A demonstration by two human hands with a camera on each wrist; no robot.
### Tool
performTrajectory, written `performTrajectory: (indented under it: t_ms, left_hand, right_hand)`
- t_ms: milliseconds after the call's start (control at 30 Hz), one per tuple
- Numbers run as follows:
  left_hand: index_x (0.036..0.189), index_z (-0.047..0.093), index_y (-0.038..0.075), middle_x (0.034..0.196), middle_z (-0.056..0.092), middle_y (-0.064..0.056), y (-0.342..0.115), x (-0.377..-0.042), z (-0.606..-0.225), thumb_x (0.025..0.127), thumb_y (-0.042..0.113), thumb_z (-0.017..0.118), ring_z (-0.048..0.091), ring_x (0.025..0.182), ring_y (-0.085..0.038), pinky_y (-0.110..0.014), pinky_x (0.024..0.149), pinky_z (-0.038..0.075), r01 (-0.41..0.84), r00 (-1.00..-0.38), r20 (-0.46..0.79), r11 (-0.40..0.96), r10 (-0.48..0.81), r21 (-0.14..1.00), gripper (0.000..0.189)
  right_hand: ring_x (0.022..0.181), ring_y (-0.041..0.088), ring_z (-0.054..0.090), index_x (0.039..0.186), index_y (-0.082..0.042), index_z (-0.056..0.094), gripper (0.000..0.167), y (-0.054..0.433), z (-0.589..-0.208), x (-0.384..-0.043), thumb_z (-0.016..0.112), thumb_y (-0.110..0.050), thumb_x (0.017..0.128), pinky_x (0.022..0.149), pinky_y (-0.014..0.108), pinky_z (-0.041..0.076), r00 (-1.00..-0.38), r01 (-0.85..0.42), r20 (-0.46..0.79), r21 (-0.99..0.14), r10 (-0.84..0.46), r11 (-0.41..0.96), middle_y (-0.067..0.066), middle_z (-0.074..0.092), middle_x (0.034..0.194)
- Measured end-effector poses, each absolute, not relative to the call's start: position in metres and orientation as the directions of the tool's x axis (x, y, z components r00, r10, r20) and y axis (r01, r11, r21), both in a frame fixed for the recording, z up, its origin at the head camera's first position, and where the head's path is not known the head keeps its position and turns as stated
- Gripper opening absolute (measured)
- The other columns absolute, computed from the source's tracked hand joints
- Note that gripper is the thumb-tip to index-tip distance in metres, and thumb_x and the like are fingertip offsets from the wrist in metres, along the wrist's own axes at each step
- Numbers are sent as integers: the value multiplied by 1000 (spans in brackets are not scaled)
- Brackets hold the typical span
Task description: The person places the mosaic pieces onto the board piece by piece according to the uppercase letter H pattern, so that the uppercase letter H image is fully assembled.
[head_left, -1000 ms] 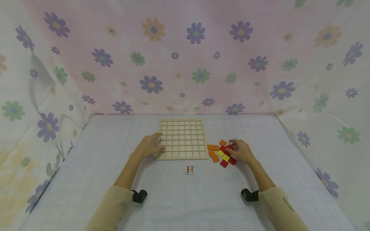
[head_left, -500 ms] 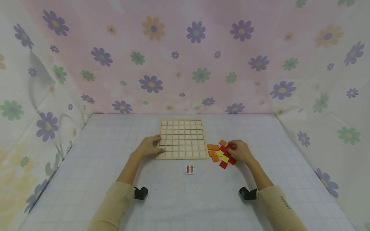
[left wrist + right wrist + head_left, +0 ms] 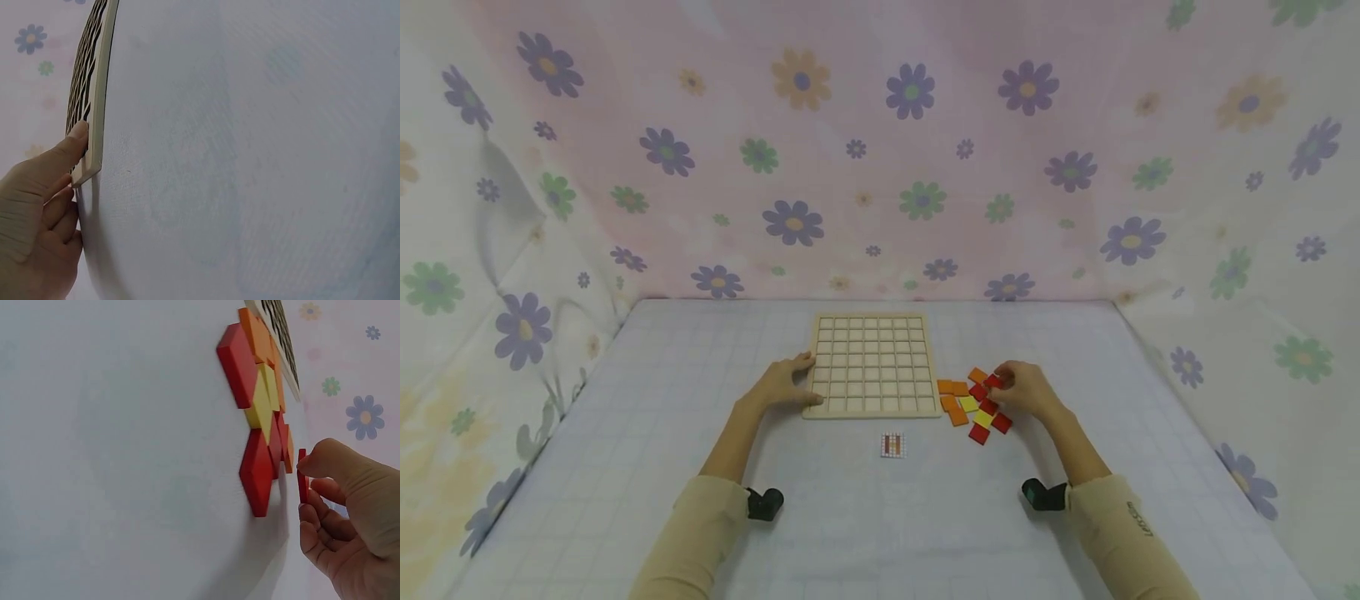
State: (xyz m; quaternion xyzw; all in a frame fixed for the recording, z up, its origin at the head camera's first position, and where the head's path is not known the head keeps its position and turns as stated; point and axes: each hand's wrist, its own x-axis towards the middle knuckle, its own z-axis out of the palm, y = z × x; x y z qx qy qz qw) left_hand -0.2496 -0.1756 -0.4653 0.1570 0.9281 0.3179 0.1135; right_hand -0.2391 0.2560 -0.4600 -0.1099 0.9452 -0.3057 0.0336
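Note:
A wooden grid board (image 3: 872, 414) lies flat on the table. At its left edge my left hand (image 3: 775, 385) holds the frame; in the left wrist view the thumb (image 3: 74, 139) lies on the near corner, with the other fingers curled beside the edge. To the board's right, my right hand (image 3: 1028, 390) pinches a thin red tile (image 3: 303, 478) between thumb and fingers. Below and beside that hand are loose orange tiles (image 3: 958, 416), yellow tiles (image 3: 983, 418) and red tiles (image 3: 256, 472), some overlapping.
A small printed card (image 3: 892, 445) with a coloured grid pattern lies in front of the board. Each wrist carries a dark camera mount (image 3: 764, 504). A flowered cloth (image 3: 865, 167) hangs behind the pale table (image 3: 880, 533).
My left thumb and fingers have slid slightly back toward the board's left edge. My right hand has closed on a red tile, and the nearest red tile has shifted slightly toward me.

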Motion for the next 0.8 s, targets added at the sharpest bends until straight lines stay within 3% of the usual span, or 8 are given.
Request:
performTrajectory:
  t_ms: [300, 567, 800]
  left_hand:
    - [138, 40, -5, 145, 32, -24, -183, -252, -467, 76, 29, 77, 26, 136, -43, -54, 113, 19, 243, -914, -100, 726, 394, 643, 80]
    - [138, 40, -5, 146, 31, -22, -185, -253, -465, 77, 29, 77, 24, 138, -39, -60, 113, 7, 229, -909, -122, 723, 398, 652, 79]
    - [136, 44, -4, 145, 33, -22, -186, -253, -467, 76, 27, 78, 28, 137, -37, -52, 114, 17, 210, -918, -112, 706, 380, 677, 76]
  right_hand:
    - [84, 28, 56, 107, 8, 62, 35, 232, -450, -260, 71, -13, 81, 74, 37, 56, -968, -212, 48, -682, -246, 700, 20, 63, 97]
    - [79, 26, 56, 105, 8, 65, 34, 175, -452, -290, 74, -13, 80, 72, 33, 52, -918, -354, 134, -701, -372, 620, 20, 65, 96]
    - [80, 26, 58, 107, 9, 64, 33, 130, -457, -313, 72, -6, 79, 70, 31, 53, -878, -411, 153, -727, -454, 550, 21, 65, 100]
